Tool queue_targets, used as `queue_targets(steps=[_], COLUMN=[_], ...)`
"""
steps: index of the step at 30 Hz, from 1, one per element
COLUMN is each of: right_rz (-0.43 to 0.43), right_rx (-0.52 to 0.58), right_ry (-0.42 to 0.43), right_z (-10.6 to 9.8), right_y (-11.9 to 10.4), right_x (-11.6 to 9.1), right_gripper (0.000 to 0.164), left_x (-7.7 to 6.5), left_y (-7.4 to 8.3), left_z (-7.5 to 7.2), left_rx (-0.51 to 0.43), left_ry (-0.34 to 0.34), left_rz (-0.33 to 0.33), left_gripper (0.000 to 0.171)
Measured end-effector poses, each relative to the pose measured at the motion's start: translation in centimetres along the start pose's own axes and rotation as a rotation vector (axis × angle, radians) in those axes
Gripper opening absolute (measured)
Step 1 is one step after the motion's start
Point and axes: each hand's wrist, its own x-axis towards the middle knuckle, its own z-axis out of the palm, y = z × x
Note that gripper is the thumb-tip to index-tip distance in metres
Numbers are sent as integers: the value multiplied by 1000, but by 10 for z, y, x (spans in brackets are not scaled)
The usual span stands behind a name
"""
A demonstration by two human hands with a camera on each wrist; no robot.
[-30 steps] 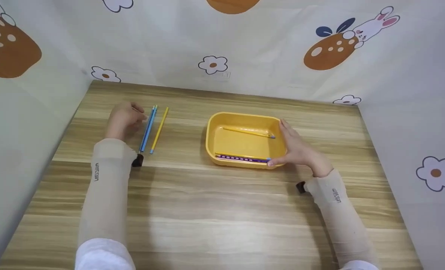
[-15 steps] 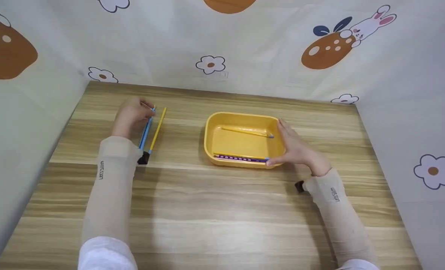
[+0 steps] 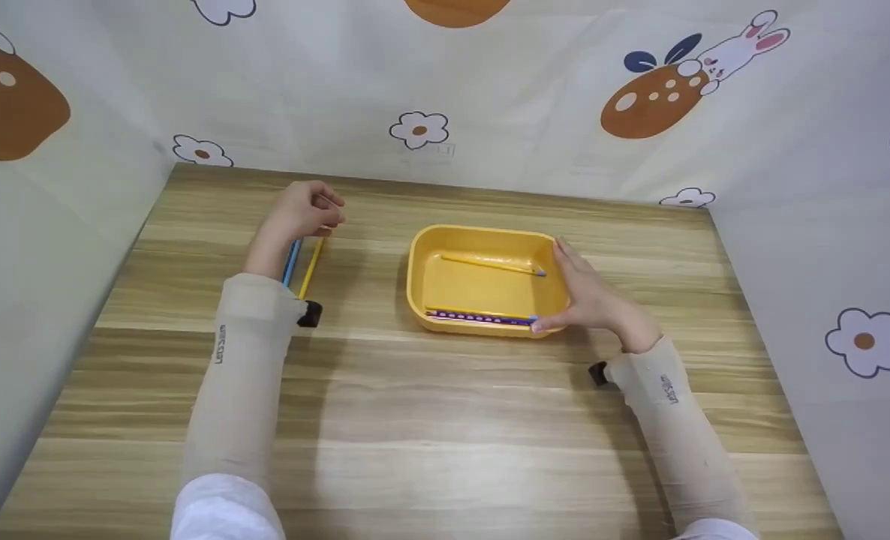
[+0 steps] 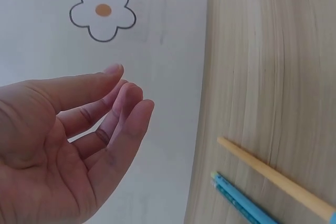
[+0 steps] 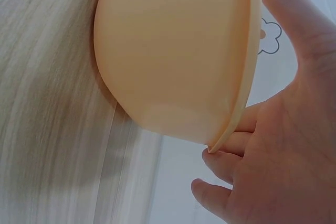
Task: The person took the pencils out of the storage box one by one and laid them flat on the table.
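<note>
My left hand (image 3: 306, 210) hovers over the far ends of the pencils at the left, fingers loosely bent and nothing between them. Beneath it lie a yellow pencil (image 3: 311, 268) and two blue pencils (image 3: 291, 262), partly hidden by the hand and wrist in the head view. The left wrist view shows the yellow pencil (image 4: 273, 177) apart from the fingers. My right hand (image 3: 595, 296) grips the right end of a yellow plastic bin (image 3: 482, 289), thumb at the near corner and fingers at the far one. Inside lie a slanted yellow pencil (image 3: 490, 264) and, along the near wall, another yellow pencil beside a purple patterned one (image 3: 467, 316).
The wooden tabletop (image 3: 430, 420) is bounded at the back and sides by pale hanging cloth (image 3: 520, 97) printed with flowers and rabbits. A small black wrist device (image 3: 310, 313) sticks out from the left sleeve, and another black device (image 3: 599, 373) from the right one.
My left hand has moved rightward and farther away, from beside the blue pencils, across their far ends, to above the yellow pencil's far end. The right hand and bin have stayed in place.
</note>
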Motion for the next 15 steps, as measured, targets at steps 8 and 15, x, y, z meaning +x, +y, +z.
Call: queue_targets(steps=[8,15], right_rz=[21,27], right_rx=[12,5], right_ry=[-6,-6], right_z=[0,0], right_y=[0,0], right_x=[0,0], right_gripper=[142,142], left_x=[4,9], left_y=[15,31], left_z=[14,29], left_rx=[-5,-4], left_ry=[-25,-46], left_rz=[9,33], left_gripper=[27,25])
